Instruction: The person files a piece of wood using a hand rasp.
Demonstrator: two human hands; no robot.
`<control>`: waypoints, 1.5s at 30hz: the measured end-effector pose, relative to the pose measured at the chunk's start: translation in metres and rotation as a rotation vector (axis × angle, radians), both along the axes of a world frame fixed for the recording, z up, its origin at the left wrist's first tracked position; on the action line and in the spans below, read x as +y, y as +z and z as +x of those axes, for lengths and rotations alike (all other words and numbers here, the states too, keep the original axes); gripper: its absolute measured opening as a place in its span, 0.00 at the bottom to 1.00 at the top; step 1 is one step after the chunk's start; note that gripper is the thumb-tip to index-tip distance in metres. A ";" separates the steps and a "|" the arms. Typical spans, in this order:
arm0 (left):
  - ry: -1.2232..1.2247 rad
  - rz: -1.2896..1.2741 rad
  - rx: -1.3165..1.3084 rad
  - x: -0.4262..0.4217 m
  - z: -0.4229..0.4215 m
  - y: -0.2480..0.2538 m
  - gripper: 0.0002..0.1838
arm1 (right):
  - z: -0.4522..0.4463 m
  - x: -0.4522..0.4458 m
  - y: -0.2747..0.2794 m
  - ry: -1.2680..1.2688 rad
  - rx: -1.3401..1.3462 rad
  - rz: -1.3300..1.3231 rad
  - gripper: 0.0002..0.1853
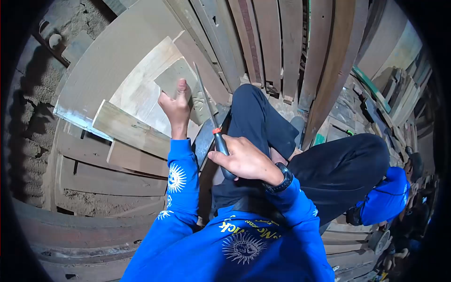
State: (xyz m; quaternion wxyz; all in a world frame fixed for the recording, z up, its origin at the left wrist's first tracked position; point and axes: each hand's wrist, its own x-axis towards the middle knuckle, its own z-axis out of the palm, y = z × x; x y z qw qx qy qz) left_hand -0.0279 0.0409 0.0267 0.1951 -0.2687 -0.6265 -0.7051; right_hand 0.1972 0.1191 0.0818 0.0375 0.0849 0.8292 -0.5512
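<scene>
My left hand [178, 108] is closed on a flat, pale wooden piece [174, 75], its thumb lying on the upper face. Small marks that look carved show near the piece's right end. In my right hand [249, 157] is a file [219, 141] with a black handle and an orange collar. The fingers wrap the handle, and the long, thin, tapered blade points up and away, along the right part of the wooden piece. Whether blade and wood touch, I cannot tell.
Beneath the held piece lie light boards [127, 124] on a wide panel [103, 70]. Long planks [291, 47] lean beyond my knees. Scrap wood [399, 103] is piled to the right, near another person in a blue top [387, 197].
</scene>
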 end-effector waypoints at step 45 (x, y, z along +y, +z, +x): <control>-0.202 0.734 -0.526 -0.043 -0.014 -0.014 0.30 | 0.038 0.043 -0.046 -0.797 0.483 0.255 0.09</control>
